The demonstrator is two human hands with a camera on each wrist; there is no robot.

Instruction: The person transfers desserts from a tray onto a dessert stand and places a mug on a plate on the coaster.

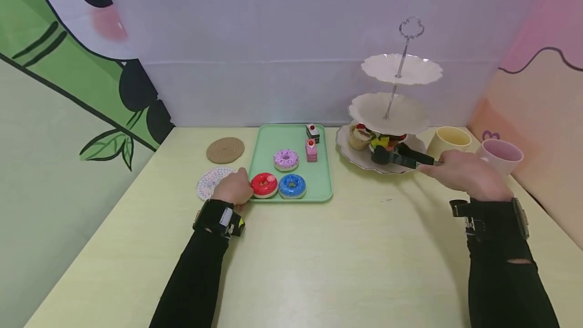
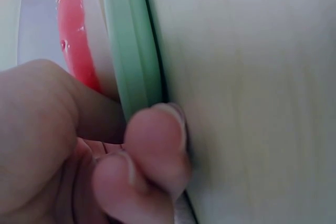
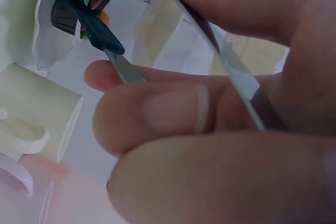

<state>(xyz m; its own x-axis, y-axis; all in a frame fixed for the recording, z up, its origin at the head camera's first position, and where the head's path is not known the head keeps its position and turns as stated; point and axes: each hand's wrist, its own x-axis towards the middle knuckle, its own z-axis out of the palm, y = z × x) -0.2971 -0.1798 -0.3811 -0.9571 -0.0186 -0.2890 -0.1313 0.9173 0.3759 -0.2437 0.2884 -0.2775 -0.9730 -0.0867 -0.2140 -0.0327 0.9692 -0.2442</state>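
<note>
My left hand (image 1: 233, 187) pinches the near left corner of a mint-green tray (image 1: 316, 181), thumb over the rim and fingertips at its outer edge in the left wrist view. On the tray are a red donut (image 1: 258, 186), a blue donut (image 1: 287, 190), a purple donut (image 1: 279, 161), a pink cake piece (image 1: 311, 153) and a dark cake piece (image 1: 313, 133). My right hand (image 1: 469, 173) grips metal tongs (image 3: 231, 66) with dark tips. Those tips reach to a fruit-topped cupcake (image 1: 380, 141) on the stand's bottom plate (image 1: 347, 152); whether they hold it, I cannot tell.
A pale cupcake (image 1: 359, 139) sits on the bottom plate, under the stand's white middle plate (image 1: 369, 110) and top plate (image 1: 382, 69). Right of it stand a yellow mug (image 1: 444, 140) and a pink mug (image 1: 501, 157). A brown coaster (image 1: 225, 151) and a speckled coaster (image 1: 209, 181) lie left.
</note>
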